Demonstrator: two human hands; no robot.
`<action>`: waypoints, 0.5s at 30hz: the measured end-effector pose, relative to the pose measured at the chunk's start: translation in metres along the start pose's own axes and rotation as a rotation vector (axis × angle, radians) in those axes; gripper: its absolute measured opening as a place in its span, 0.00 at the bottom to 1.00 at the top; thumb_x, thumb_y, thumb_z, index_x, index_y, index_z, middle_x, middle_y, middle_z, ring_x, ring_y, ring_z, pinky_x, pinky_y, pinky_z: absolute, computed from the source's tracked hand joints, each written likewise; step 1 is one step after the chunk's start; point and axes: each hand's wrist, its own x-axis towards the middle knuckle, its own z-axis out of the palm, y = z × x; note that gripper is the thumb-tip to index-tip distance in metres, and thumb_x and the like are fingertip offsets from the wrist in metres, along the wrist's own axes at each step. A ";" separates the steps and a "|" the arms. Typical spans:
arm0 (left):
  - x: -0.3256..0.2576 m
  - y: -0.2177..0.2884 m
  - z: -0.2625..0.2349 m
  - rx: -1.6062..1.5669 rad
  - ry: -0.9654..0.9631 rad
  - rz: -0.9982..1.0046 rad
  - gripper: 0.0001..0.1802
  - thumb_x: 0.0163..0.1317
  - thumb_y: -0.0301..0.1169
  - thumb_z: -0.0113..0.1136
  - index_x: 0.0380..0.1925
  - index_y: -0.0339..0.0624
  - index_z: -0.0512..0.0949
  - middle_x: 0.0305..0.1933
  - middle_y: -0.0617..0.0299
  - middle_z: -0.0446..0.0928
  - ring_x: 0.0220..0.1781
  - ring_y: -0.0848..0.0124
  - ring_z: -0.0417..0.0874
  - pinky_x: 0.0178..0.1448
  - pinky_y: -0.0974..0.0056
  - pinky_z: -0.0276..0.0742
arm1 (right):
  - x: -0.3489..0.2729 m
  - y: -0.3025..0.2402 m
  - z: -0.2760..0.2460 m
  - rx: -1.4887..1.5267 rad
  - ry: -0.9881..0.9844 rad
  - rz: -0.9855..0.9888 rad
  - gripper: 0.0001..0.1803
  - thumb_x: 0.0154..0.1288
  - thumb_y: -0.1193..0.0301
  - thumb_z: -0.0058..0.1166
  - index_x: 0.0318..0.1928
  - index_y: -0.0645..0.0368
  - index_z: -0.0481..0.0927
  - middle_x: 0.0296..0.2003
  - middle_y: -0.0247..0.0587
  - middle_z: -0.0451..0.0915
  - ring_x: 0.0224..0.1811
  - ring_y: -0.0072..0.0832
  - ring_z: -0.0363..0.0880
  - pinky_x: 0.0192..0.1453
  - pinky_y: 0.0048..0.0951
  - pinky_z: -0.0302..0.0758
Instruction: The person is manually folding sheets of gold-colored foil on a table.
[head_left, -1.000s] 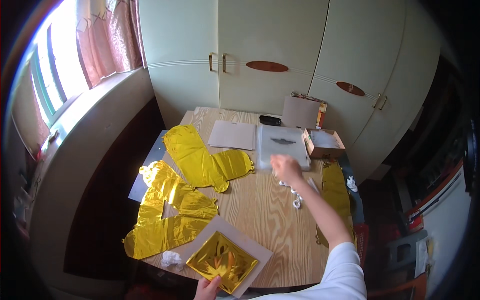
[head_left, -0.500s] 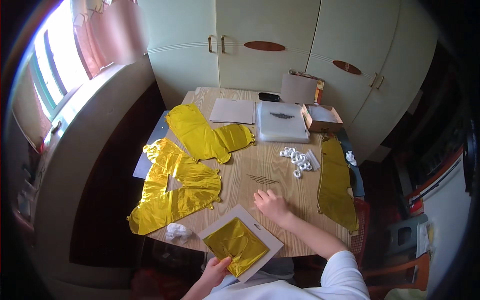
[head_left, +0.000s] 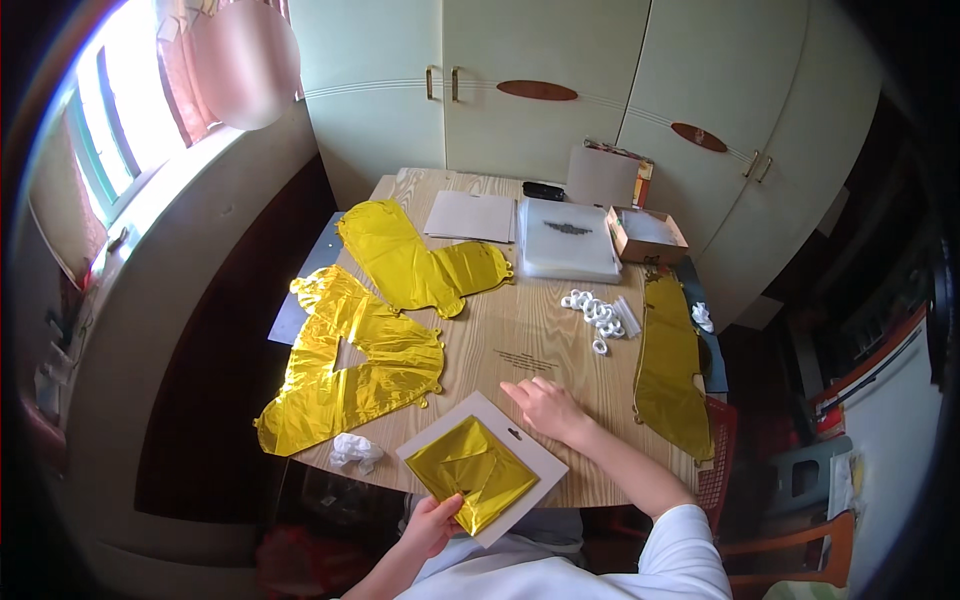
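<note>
My left hand [head_left: 435, 526] grips the grey card [head_left: 541, 470] by its lower left edge, thumb clamped on the folded gold foil [head_left: 487, 482], other fingers mostly hidden, likely underneath. Foil lies flat on the card, near the table's front edge. My right hand [head_left: 550, 410] is low over the table [head_left: 475, 345], index stretched a bit, the rest curled; can't tell if it's pinching anything. It's just beside dark print on what looks like a clear bag [head_left: 527, 359], edges hard to make out. Step in hand, my read: card and foil kept together while the right hand works at the bag. Next move probably calls for a fine pinch on thin film, left thumb pressing so the foil doesn't slide. White rings [head_left: 601, 319] and a stack of clear bags [head_left: 568, 245] sit beyond.
</note>
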 end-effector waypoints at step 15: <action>0.011 -0.012 0.012 -0.162 0.027 0.061 0.16 0.74 0.30 0.50 0.56 0.32 0.69 0.55 0.51 0.79 0.53 0.62 0.84 0.56 0.56 0.83 | -0.011 0.007 -0.011 0.348 -0.235 0.263 0.06 0.61 0.67 0.58 0.36 0.54 0.84 0.35 0.38 0.82 0.41 0.38 0.82 0.46 0.39 0.80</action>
